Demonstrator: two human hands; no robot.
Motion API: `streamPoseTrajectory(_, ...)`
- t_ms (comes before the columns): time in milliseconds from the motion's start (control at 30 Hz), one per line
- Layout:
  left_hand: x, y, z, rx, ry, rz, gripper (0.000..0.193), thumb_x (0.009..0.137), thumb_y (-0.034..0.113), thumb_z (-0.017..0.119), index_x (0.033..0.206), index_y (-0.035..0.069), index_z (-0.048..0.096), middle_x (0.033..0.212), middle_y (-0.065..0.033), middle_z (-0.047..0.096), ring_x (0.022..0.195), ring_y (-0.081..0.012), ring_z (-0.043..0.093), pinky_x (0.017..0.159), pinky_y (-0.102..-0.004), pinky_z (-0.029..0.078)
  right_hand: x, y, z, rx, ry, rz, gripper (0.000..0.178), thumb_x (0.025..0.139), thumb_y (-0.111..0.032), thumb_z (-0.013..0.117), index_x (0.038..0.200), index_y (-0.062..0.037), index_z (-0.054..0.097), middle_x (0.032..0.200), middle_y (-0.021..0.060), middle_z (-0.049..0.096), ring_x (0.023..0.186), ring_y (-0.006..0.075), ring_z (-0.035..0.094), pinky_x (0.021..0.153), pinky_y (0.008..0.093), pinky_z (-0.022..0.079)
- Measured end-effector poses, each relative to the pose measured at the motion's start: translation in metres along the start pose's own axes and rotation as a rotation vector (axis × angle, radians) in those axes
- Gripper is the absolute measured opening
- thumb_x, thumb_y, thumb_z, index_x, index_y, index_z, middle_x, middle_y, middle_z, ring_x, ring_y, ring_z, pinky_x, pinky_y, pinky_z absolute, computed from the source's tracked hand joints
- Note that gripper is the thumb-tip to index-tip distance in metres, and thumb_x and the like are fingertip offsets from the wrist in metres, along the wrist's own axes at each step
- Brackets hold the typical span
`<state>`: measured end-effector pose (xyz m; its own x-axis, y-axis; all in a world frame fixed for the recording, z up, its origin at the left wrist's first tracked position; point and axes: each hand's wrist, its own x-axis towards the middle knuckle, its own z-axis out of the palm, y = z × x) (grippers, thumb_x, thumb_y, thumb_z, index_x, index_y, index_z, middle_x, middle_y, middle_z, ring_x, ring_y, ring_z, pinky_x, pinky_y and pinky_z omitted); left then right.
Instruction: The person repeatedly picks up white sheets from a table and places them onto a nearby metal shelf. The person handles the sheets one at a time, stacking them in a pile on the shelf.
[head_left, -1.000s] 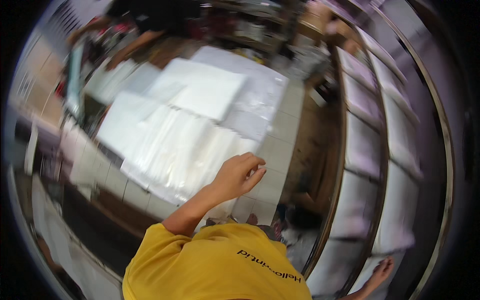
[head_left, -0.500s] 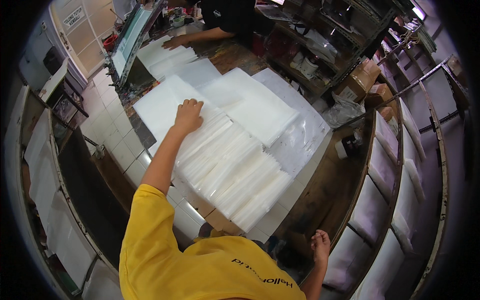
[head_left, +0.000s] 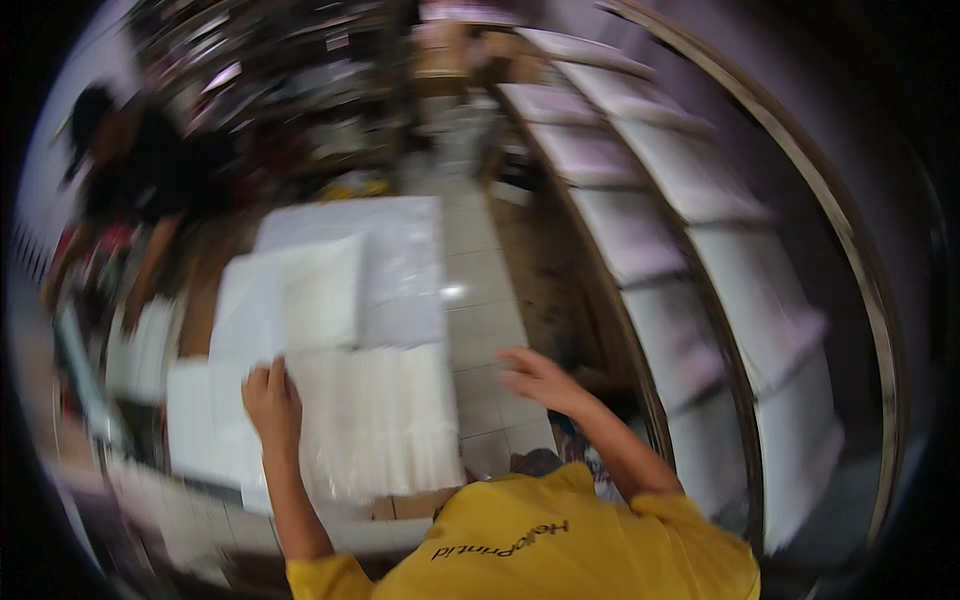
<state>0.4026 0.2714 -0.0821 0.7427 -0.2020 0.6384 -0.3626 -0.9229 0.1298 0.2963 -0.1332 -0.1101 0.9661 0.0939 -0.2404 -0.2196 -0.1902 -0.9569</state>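
Note:
A fanned row of thin, whitish plastic sheets [head_left: 375, 425] overlaps along the near side of the table. My left hand [head_left: 272, 405] rests at the row's left part, its fingers curled down. What lies under those fingertips is hidden. Over the gap to the right of the table, my right hand [head_left: 540, 378] is raised with its fingers stretched out, touching nothing; motion blurs it. Behind the row lies a flat white stack [head_left: 322, 290] of similar sheets, on a larger clear plastic sheet [head_left: 405, 265].
To the right stands a slanted rack [head_left: 590, 235] with several white packs [head_left: 665, 335] on its shelves. Tiled floor [head_left: 478, 300] runs between table and rack. At the far left a person in black [head_left: 150, 165] works over another white stack [head_left: 140, 350]. Cluttered shelves [head_left: 330, 110] stand behind.
My view has swung right, bringing the rack nearer the middle. My right hand has come up and forward from low beside the rack, its fingers now stretched. The left hand stays on the sheets.

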Motion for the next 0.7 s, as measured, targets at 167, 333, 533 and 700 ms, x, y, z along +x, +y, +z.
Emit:
streamPoseTrajectory(167,-0.013,0.119,0.005,-0.19,-0.06,0.149,0.025,0.077,0.0,0.066,0.102,0.002,0.067,0.074,-0.0094,0.052,0.068,-0.0285,0.052,0.062,-0.0413,0.038,0.043,-0.082,0.043,0.064,-0.279,-0.167,0.059,0.098,-0.029,0.059,0.148,-0.0114,0.033,0.113,0.0125,0.058,0.084,0.016,0.061,0.074,0.0277,0.051)
streamPoseTrajectory(333,-0.006,0.215,0.002,-0.455,-0.127,0.291,0.03,0.077,-0.005,0.065,0.106,0.001,0.067,0.075,-0.0101,0.052,0.069,-0.0283,0.051,0.063,-0.0389,0.039,0.041,-0.083,0.009,-0.132,0.028,-0.279,0.035,0.094,-0.027,0.058,0.121,-0.0042,0.057,0.098,0.0131,0.065,0.076,0.0194,0.066,0.07,0.032,0.053)
streamPoseTrajectory(533,0.06,0.276,-0.056,-1.169,-0.355,0.342,0.03,0.089,0.017,0.061,0.112,-0.001,0.064,0.093,-0.0144,0.061,0.087,-0.03,0.058,0.079,-0.0396,0.045,0.04,-0.063,-0.104,-0.255,0.033,-0.368,0.022,0.093,-0.013,0.052,0.109,-0.0026,0.061,0.104,0.0107,0.065,0.099,0.0176,0.059,0.087,0.0327,0.047)
streamPoseTrajectory(700,0.133,0.34,-0.172,-1.489,-0.552,0.229,0.026,0.093,0.027,0.049,0.097,0.002,0.054,0.091,-0.0117,0.057,0.08,-0.0257,0.054,0.076,-0.0362,0.044,-0.009,-0.115,-0.262,-0.454,0.271,-0.096,0.031,0.088,-0.017,0.064,0.114,-0.0088,0.049,0.089,0.0009,0.053,0.079,0.0092,0.051,0.065,0.0284,0.046)
